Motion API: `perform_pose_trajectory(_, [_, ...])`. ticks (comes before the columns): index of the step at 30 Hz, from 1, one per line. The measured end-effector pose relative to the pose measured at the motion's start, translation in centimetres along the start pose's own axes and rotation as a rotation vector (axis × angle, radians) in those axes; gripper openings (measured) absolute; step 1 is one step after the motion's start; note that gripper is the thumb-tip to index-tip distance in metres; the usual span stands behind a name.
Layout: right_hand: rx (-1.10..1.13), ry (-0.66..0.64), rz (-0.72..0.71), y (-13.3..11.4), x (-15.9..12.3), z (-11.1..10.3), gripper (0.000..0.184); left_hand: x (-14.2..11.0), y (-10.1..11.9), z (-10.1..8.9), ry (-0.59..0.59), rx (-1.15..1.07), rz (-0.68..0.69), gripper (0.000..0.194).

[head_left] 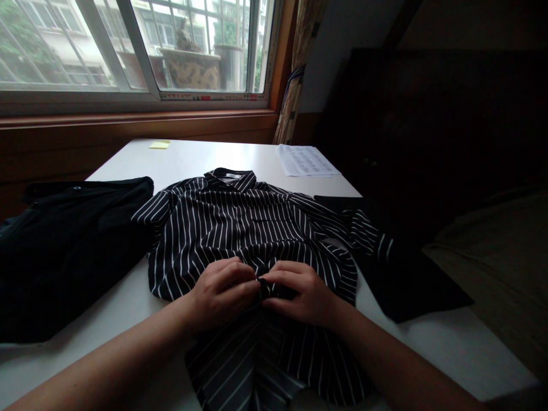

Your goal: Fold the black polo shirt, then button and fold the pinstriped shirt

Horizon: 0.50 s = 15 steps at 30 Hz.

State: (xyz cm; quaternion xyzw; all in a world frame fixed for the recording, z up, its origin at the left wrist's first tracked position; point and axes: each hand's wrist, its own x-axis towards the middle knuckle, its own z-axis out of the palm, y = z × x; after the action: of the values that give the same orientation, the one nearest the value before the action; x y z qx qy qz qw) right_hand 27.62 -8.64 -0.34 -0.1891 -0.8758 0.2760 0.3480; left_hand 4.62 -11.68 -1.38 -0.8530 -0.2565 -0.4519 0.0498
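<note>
A black shirt with thin white stripes [240,228] lies spread on the white table [205,157], collar toward the window. My left hand [222,291] and my right hand [299,291] meet at the middle of the shirt's front, near its lower part. Both have their fingers curled and pinch the fabric where the two front edges come together. The fingertips of both hands touch each other there. What exactly sits between the fingers is too small to see.
A pile of black clothing [64,245] lies on the table's left side. Another dark garment [406,274] lies at the right, partly under the shirt's sleeve. A printed sheet of paper [306,160] and a yellow sticky note [159,145] lie near the window. A bed stands at the right.
</note>
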Motion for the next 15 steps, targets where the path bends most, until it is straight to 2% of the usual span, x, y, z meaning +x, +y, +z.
perform_pose_trajectory(2, [-0.015,0.016,0.028,0.1,-0.1,0.1,0.016,0.1,-0.1,0.2,-0.029,-0.017,-0.089,0.016])
perform_pose_trajectory(6, [0.01,0.085,0.056,0.3,0.1,-0.2,0.011,0.5,-0.6,0.5,-0.147,-0.186,-0.263,0.031])
perform_pose_trajectory(11, [0.08,0.119,0.124,0.2,0.5,-0.7,0.01,0.4,-1.1,0.6,-0.313,-0.276,-0.306,0.014])
perform_pose_trajectory(15, [0.065,0.179,0.203,0.4,0.6,-0.9,0.019,0.4,-1.2,0.5,-0.277,-0.271,-0.324,0.014])
